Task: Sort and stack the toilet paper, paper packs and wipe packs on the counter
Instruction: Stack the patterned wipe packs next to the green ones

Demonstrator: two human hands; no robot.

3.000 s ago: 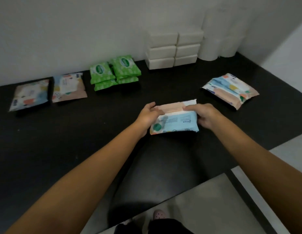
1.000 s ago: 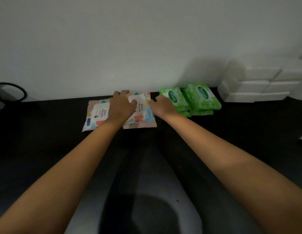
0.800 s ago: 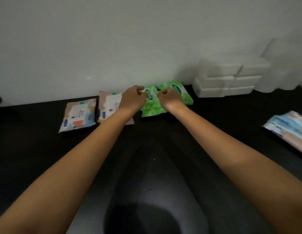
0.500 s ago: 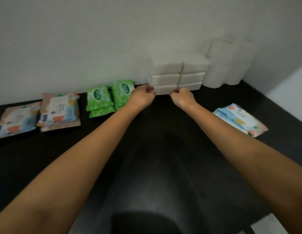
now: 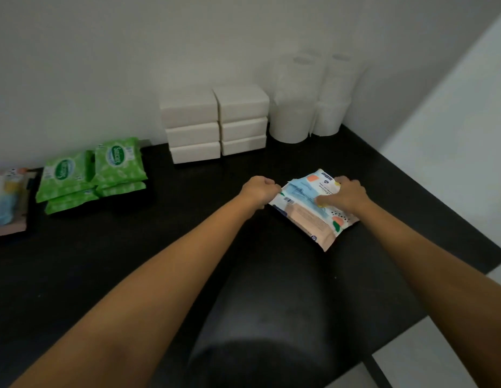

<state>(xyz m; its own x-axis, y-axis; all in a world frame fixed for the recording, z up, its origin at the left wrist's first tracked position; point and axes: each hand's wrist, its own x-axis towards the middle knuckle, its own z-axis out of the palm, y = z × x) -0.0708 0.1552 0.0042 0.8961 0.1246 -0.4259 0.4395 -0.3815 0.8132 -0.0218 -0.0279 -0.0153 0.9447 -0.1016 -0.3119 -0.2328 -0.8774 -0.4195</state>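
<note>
A small pile of patterned blue-and-peach wipe packs [image 5: 308, 211] lies on the black counter [image 5: 159, 261] at the right. My left hand [image 5: 259, 191] pinches the pile's left edge, fingers curled. My right hand [image 5: 346, 196] lies on top of the pile with its fingers closing over the upper pack. Green wipe packs [image 5: 92, 173] sit in two short stacks at the left. White paper packs [image 5: 214, 123] are stacked in two columns against the wall. Toilet paper rolls [image 5: 309, 96] stand in the back right corner.
More patterned wipe packs [image 5: 6, 203] lie at the far left edge of view. The counter's right edge [image 5: 439, 208] runs close beside the pile, with pale floor beyond it. A white wall backs the counter.
My view has swung right from the left-hand packs. Both hands crossed the counter with fingers closed and empty, and now hold the patterned pile at the right.
</note>
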